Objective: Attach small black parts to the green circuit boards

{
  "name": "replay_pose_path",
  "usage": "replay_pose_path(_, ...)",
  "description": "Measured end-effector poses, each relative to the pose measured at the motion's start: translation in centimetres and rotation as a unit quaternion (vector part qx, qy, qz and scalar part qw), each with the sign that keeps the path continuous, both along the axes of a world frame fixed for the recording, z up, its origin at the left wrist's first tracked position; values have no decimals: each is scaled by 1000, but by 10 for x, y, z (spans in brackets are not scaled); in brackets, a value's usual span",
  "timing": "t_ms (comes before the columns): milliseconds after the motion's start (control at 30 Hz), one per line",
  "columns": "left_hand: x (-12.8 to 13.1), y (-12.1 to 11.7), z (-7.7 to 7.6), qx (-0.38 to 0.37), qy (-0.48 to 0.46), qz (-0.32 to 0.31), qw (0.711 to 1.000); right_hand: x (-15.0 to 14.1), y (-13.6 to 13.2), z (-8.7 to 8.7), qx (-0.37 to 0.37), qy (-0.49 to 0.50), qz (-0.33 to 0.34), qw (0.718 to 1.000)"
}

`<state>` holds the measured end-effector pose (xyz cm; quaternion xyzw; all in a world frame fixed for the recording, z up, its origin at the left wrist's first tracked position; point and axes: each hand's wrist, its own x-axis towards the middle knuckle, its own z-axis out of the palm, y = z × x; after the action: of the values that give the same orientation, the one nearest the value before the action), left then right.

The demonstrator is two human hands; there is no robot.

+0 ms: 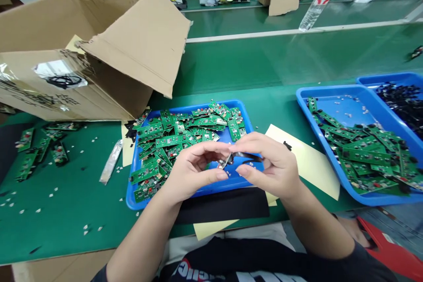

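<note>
Both hands meet over the near right part of a blue tray (pixel 133 202) heaped with green circuit boards (pixel 170 140). My left hand (pixel 194 167) is closed around a small circuit board (pixel 225 161), seen nearly edge-on and mostly covered by the fingers. From the right, my right hand (pixel 272 163) pinches a thin black cable (pixel 247 156) that curves out beside the board. Whether the cable is joined to the board cannot be made out. The fingertips of the two hands almost touch.
A large open cardboard box (pixel 109 75) stands at the left behind loose boards (pixel 42 147). On the right is a second blue tray (pixel 355 196) of boards, with black cables (pixel 405 105) in another tray behind. Yellow paper (pixel 307 163) and a black strip (pixel 228 206) lie near the middle tray.
</note>
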<state>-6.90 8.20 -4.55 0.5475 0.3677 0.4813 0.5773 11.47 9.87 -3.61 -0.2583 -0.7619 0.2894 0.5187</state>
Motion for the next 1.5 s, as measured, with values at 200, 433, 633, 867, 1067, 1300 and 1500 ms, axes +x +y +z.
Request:
replay_pose_path(200,-3,2,-3,195,168,106,960,4,0,-1,-18,-46,-84,995)
replay_pose_path(433,-2,3,-6,332,327,181,866,9,1,0,8,-99,-77,992)
replay_pose_path(633,-3,6,-8,399,374,230,805,10,-1,0,55,-128,-80,987)
replay_pose_path(867,-1,7,-8,394,345,254,813,8,1,-4,167,-160,-113,966)
replay_pose_path(1067,-2,4,-11,370,333,269,825,3,3,-10,191,-177,-104,960)
replay_pose_path(1300,-3,4,-16,356,270,215,868,18,8,-7,-7,-174,-5,985)
replay_pose_path(1500,-3,7,-20,393,245,263,846,18,2,-2,-176,-122,86,973)
